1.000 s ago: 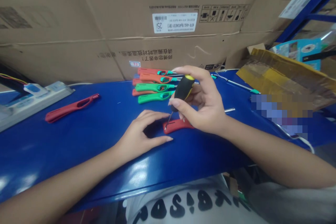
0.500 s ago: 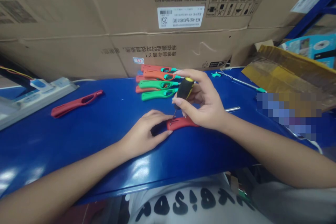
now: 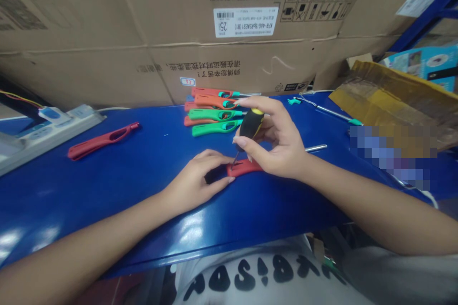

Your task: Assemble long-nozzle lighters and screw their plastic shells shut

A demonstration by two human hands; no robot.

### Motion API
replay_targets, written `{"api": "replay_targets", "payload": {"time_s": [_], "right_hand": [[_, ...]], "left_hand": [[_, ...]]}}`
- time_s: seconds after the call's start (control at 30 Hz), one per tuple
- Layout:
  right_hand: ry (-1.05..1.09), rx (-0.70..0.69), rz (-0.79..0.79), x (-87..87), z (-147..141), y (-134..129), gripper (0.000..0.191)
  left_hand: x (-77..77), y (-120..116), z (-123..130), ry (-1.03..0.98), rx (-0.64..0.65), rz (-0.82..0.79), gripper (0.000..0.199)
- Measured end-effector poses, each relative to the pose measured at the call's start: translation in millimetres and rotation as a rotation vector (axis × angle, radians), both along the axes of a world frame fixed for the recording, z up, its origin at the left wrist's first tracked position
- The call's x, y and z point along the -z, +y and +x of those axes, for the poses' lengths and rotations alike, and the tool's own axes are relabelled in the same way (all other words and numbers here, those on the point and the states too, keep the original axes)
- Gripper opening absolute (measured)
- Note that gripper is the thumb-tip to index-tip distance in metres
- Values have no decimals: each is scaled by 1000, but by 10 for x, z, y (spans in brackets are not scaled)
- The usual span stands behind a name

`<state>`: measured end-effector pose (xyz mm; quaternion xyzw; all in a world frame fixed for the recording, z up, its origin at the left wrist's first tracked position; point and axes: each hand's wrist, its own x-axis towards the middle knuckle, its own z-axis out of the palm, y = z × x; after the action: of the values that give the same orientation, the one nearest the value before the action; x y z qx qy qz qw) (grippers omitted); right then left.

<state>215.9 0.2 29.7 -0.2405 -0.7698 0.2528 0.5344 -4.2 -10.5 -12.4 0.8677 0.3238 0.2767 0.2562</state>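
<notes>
My right hand (image 3: 277, 140) grips a black and yellow screwdriver (image 3: 250, 126) by its handle. The tool tilts, with its tip on the left end of a red lighter (image 3: 246, 167) that lies flat on the blue table (image 3: 143, 219). The lighter's metal tube sticks out to the right, past my right hand, which hides its middle. My left hand (image 3: 200, 178) pinches the lighter's left end between thumb and fingers. Behind my hands lies a pile of orange and green lighters (image 3: 214, 114). A red lighter casing (image 3: 103, 142) rests alone at the left.
A white power strip (image 3: 71, 126) sits at the left edge. Cardboard (image 3: 171, 19) stands along the back of the table. To the right are a loose metal tube (image 3: 334, 113) with a green end, a torn taped carton (image 3: 390, 100) and a blurred patch.
Hardly anything differs. My right hand and the screwdriver have shifted very slightly left, along with a small shift of the whole view; the tip stays at the lighter's left end.
</notes>
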Motion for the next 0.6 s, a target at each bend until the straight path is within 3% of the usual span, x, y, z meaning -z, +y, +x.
{"api": "replay_targets", "payload": {"time_s": [0.27,0.5,0.6], "right_hand": [[-74,11,19,3,29,3,56],[-188,-148,-74,-89,25,-8,62],[-222,-106,-17,-72,29,2,61]], "left_hand": [[-18,-5,10,6,-20,-13,24],[-18,-7,7,26,-14,-8,22],[-16,-2,10,23,-17,-4,22]]}}
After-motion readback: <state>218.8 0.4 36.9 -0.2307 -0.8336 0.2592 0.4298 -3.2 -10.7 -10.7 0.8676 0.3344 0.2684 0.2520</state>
